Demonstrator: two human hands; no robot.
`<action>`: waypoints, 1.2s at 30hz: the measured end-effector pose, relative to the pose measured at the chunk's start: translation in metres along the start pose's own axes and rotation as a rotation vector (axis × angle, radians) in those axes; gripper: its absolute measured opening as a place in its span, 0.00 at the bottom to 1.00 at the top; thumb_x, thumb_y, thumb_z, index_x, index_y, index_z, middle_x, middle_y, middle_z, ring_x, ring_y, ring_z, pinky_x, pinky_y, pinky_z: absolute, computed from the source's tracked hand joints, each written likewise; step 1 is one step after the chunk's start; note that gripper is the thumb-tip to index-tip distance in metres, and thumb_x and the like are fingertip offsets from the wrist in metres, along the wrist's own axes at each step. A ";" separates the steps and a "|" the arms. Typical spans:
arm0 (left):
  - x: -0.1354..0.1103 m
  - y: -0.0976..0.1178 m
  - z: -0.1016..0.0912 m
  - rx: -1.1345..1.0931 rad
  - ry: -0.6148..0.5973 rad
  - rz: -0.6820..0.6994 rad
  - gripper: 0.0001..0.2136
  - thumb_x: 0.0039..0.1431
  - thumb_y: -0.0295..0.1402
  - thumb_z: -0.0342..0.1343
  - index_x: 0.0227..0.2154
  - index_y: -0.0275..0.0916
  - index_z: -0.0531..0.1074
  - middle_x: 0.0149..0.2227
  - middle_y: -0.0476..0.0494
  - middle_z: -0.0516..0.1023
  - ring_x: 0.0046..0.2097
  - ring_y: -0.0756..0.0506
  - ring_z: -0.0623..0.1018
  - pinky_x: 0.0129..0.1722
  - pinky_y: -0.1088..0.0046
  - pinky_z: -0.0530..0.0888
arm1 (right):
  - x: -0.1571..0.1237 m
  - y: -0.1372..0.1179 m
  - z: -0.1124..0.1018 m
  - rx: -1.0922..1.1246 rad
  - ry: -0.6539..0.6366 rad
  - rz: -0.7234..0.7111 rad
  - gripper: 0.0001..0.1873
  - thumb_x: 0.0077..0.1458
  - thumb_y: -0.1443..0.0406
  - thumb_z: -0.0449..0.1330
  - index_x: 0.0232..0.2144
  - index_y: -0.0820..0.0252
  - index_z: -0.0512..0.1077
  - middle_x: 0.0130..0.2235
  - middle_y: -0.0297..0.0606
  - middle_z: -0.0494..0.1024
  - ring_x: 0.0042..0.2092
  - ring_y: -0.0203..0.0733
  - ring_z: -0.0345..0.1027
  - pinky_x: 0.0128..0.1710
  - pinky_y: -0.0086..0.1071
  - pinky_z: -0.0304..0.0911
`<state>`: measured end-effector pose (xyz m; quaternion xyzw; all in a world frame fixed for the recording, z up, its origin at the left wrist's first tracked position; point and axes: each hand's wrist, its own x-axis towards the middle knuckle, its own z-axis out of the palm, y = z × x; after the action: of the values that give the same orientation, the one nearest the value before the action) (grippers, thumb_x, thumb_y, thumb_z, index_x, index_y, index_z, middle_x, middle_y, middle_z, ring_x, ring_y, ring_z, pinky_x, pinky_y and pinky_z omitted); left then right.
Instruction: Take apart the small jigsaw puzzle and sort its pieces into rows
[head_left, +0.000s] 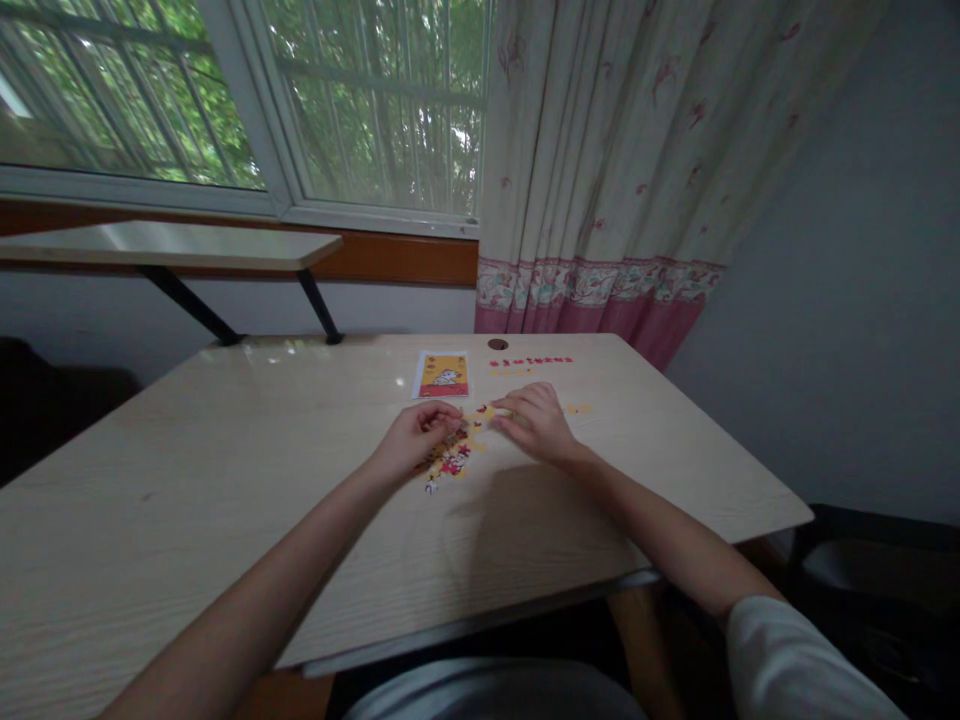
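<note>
My left hand (421, 434) is over the left edge of a small heap of jigsaw puzzle pieces (450, 462) in yellow, red and white. Its fingers are curled together, and I cannot make out what is between them. Opposite it, my right hand (537, 422) pinches a yellow puzzle piece (486, 410) at its fingertips, at the top of the heap. A picture card (445, 376) with a white animal on yellow and red lies just behind my hands. Beyond my right hand is a row of red puzzle pieces (531, 361), with a few yellow pieces (513, 372) below it.
More yellow pieces (577, 408) lie right of my right hand on the wooden desk (300, 450). A raised shelf (172, 245) on black legs stands at the back left. Behind the desk are a window and a curtain (600, 180). A round hole (498, 344) is near the back edge.
</note>
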<state>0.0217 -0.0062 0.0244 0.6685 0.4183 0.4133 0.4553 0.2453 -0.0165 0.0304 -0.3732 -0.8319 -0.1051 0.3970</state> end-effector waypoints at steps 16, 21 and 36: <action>0.007 -0.012 -0.044 0.913 -0.005 0.210 0.10 0.54 0.34 0.47 0.32 0.39 0.73 0.32 0.41 0.76 0.33 0.45 0.72 0.34 0.69 0.67 | 0.000 0.027 -0.020 -0.072 0.189 0.154 0.11 0.54 0.56 0.57 0.36 0.53 0.75 0.34 0.37 0.76 0.38 0.41 0.67 0.45 0.38 0.55; 0.006 -0.012 -0.044 0.957 -0.019 0.229 0.11 0.55 0.34 0.46 0.31 0.39 0.73 0.33 0.41 0.76 0.35 0.44 0.73 0.36 0.69 0.67 | -0.001 0.030 -0.021 -0.058 0.207 0.150 0.11 0.54 0.57 0.58 0.36 0.52 0.75 0.34 0.37 0.76 0.38 0.41 0.67 0.45 0.38 0.55; 0.005 -0.009 -0.043 0.999 -0.046 0.205 0.12 0.56 0.35 0.45 0.32 0.38 0.73 0.33 0.40 0.75 0.36 0.44 0.73 0.37 0.68 0.68 | -0.002 0.030 -0.020 -0.047 0.233 0.126 0.10 0.54 0.56 0.58 0.35 0.52 0.76 0.32 0.36 0.76 0.36 0.41 0.67 0.44 0.38 0.55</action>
<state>-0.0181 0.0117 0.0274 0.8512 0.4869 0.1904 0.0463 0.2786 -0.0061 0.0391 -0.4193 -0.7524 -0.1420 0.4878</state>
